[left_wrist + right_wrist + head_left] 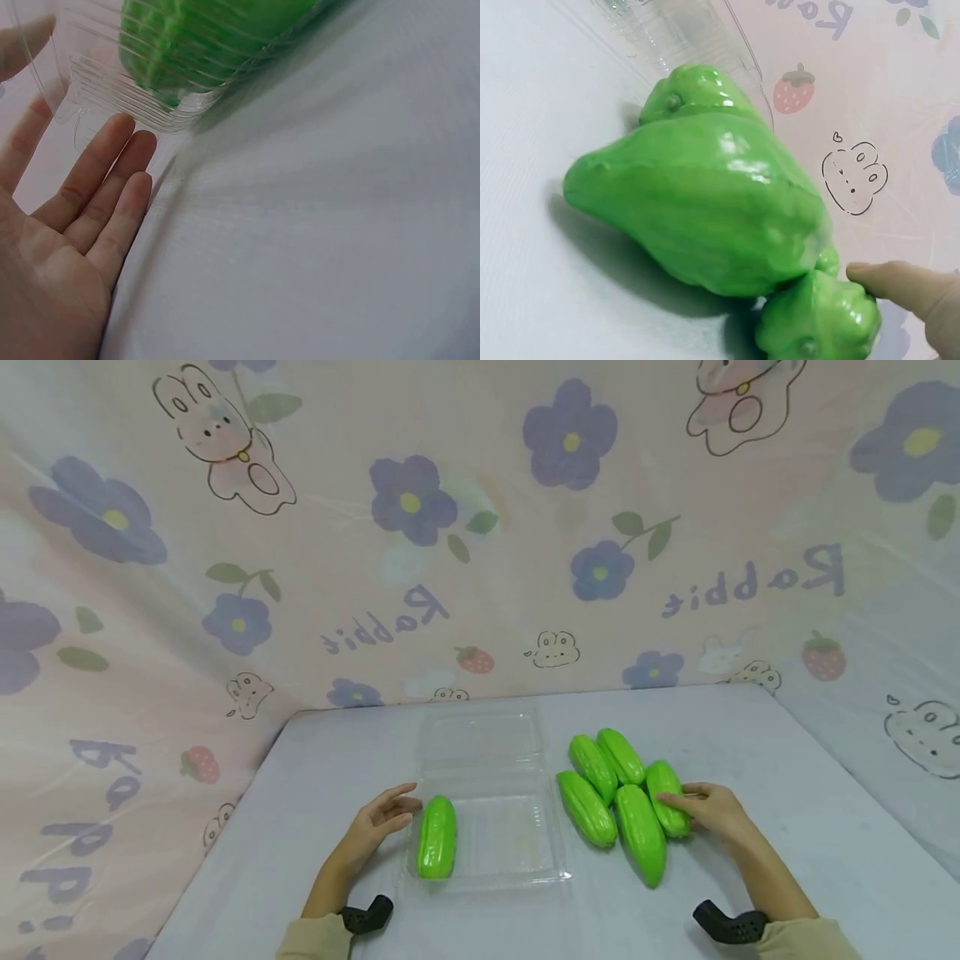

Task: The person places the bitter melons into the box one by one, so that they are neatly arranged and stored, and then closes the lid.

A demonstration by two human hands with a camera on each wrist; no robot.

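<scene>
A clear plastic clamshell box (502,878) lies with its lid (480,735) folded back. One glossy green gourd-like vegetable (437,839) lies lengthwise along the left side of its base. My left hand (378,818) is at the box's left wall, fingers loosely bent. In the left wrist view, its fingertips (135,191) are right by the ribbed lower corner. To the right of the box, my right hand (712,810) pinches the rightmost green gourd (667,800) of a cluster, thumb lying over it. The other fingers are partly hidden behind that gourd.
Several more green gourds lie close together, including a front one (641,839) with a pointed end and a left one (587,810). All lie on a white-covered table (337,743). A printed cloth (495,568) with rabbits and flowers stands behind.
</scene>
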